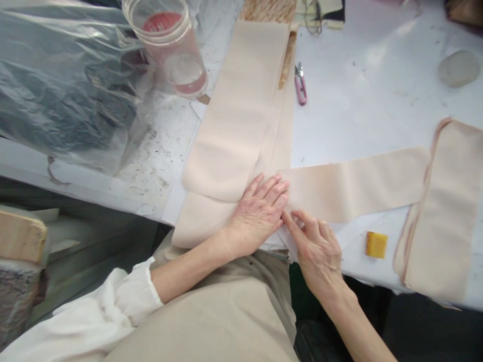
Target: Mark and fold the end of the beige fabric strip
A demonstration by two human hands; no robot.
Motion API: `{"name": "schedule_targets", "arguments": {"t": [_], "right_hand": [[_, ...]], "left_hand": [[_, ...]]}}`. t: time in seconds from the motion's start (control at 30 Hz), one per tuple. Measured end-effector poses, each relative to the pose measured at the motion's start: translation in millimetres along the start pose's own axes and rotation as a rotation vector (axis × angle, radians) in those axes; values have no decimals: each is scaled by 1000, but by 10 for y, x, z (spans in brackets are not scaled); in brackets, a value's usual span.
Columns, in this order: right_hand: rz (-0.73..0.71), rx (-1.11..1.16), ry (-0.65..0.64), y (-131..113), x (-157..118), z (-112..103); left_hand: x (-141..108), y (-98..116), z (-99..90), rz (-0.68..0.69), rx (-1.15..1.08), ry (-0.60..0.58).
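Item 1, nearest me: my left hand [260,213], palm down, fingers straight and together, pressed flat on the stacked fabric strips [241,120] at the near table edge. It grips nothing.

Item 2: my right hand [317,246], just beside the left, fingers curled, forefinger tip touching the near edge of the single fabric strip [354,183]. I cannot tell whether thumb and finger pinch the cloth or only press it.

Item 3: single fabric strip, pale peach, lying flat, running from under my left fingertips rightward to the folded fabric pile [441,211].

Item 4: yellow block [376,245], small, on the table [377,100] near the front edge, between my right hand and the folded pile, touching neither.

Item 5: folded fabric pile, same pale colour, at the right, overhanging the near table edge.

Item 6: stacked fabric strips, long, running from my left hand away toward the far side of the table.

Item 7: pink thread snips [301,84], just right of the stack, farther out, apart from it.

Item 8: clear plastic jar [169,45], reddish content inside, far left of the stack, resting against crumpled clear plastic sheeting [64,80].

Item 9: pale round disc [458,68], far right on the table.
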State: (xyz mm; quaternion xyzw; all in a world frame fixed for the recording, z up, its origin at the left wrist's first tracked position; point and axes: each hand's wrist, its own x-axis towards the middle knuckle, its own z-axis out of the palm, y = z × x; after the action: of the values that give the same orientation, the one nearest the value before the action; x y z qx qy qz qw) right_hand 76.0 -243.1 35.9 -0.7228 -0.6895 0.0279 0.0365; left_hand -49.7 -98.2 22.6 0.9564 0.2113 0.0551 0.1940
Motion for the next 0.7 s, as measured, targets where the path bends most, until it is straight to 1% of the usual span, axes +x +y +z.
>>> {"name": "schedule_targets", "arguments": {"t": [0.17, 0.27, 0.33, 0.43, 0.5, 0.6, 0.63, 0.7], "right_hand": [[32, -78, -10, -36, 144, 54], [46, -110, 19, -22, 230, 129], [45, -20, 68, 15, 198, 167], [79, 240, 151, 72, 16, 175], [130, 371, 180, 70, -115, 148], [232, 447, 245, -11, -207, 99], [286, 463, 274, -52, -208, 85], [452, 539, 311, -136, -187, 61]], "left_hand": [[0, 6, 2, 7, -1, -4], [2, -18, 18, 10, -15, 22], [4, -41, 27, 17, -34, 31], [1, -72, 33, 27, -68, 38], [-8, -89, 33, 33, -89, 52], [-27, -110, 30, 39, -136, 73], [-33, -116, 28, 41, -157, 82], [-44, -126, 23, 47, -198, 101]]}}
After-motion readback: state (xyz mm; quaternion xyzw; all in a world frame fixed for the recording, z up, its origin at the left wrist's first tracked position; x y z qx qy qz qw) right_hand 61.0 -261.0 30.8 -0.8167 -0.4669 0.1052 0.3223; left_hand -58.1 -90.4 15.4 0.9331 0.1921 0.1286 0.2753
